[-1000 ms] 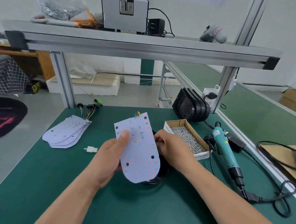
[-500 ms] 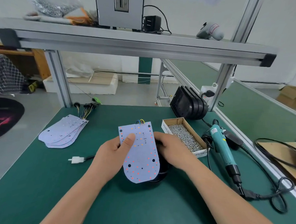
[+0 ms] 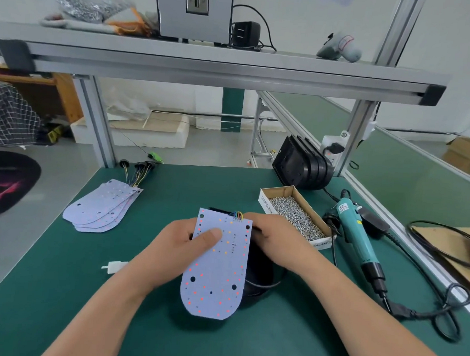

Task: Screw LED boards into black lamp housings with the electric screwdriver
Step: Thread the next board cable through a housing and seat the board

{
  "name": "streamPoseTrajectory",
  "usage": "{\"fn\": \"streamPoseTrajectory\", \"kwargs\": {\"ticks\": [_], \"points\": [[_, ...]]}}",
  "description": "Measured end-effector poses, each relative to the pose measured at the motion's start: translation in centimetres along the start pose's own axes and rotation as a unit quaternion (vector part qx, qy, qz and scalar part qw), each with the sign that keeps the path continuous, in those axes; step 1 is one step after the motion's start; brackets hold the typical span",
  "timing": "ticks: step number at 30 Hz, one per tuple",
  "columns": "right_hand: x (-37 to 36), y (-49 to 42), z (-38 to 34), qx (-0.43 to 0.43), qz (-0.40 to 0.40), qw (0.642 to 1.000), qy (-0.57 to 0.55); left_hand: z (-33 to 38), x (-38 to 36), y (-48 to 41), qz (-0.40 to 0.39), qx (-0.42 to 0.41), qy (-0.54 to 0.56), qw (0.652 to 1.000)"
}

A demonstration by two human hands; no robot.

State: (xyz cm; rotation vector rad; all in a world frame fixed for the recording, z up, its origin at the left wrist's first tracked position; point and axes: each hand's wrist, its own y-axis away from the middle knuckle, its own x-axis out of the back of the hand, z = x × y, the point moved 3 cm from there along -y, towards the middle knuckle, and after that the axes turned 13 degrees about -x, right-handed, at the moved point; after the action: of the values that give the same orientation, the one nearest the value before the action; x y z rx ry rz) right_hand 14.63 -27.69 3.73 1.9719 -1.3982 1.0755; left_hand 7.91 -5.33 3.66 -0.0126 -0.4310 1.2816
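Head view: I judge this the seating step. My left grip point(image 3: 181, 245) pinches the LED board point(image 3: 218, 272), tilted over the black lamp housing point(image 3: 259, 271); the right grip point(image 3: 274, 239) clasps that housing. Next: align holes, then fetch the electric screwdriver point(image 3: 356, 238) at 3 o'clock.

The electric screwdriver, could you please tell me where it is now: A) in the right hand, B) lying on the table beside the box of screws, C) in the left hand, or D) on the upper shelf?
B: the electric screwdriver lies on the table beside the box of screws.
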Motion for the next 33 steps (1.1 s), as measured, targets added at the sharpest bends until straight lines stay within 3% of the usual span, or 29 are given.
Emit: {"fn": "streamPoseTrajectory", "kwargs": {"ticks": [3,5,8,12,18,22,25,27,28,30,33], "points": [[-0.5,-0.2,-0.1,-0.009,0.027,1.0,0.01,-0.8,0.1,-0.1,0.053,0.015,0.002,0.999],[-0.4,-0.1,0.1,-0.035,0.024,0.998,-0.041,-1.4,0.0,-0.2,0.073,0.025,0.0,0.997],[0.2,0.8,0.6,-0.068,-0.03,0.988,-0.138,-1.7,-0.3,-0.2,0.104,0.036,0.0,0.994],[0.8,2.8,0.6,-0.036,-0.085,0.989,-0.116,-1.7,-0.7,-0.2,0.137,0.048,-0.016,0.989],[-0.7,3.1,-0.8,-0.065,-0.018,0.995,-0.075,-1.6,-1.3,-0.1,0.162,0.041,-0.003,0.986],[-1.2,2.4,-0.8,-0.076,-0.004,0.985,-0.156,-1.7,-1.3,-0.2,0.156,0.041,0.057,0.985],[-1.2,2.2,-0.4,-0.079,-0.011,0.974,-0.213,-1.8,-0.3,-0.5,0.215,0.064,0.117,0.967],[-1.1,2.1,-0.1,-0.091,-0.012,0.973,-0.213,-2.0,1.4,-0.4,0.235,0.082,-0.024,0.968],[-1.1,2.0,-0.1,-0.094,-0.01,0.974,-0.204,-2.1,2.3,-0.2,0.21,0.092,-0.147,0.962],[-1.0,1.9,0.0,-0.099,-0.01,0.977,-0.187,-2.3,3.1,0.1,0.124,0.118,-0.358,0.918],[-0.7,1.8,0.2,-0.104,-0.023,0.977,-0.186,-2.7,2.6,0.0,0.051,0.132,-0.453,0.88]]}}
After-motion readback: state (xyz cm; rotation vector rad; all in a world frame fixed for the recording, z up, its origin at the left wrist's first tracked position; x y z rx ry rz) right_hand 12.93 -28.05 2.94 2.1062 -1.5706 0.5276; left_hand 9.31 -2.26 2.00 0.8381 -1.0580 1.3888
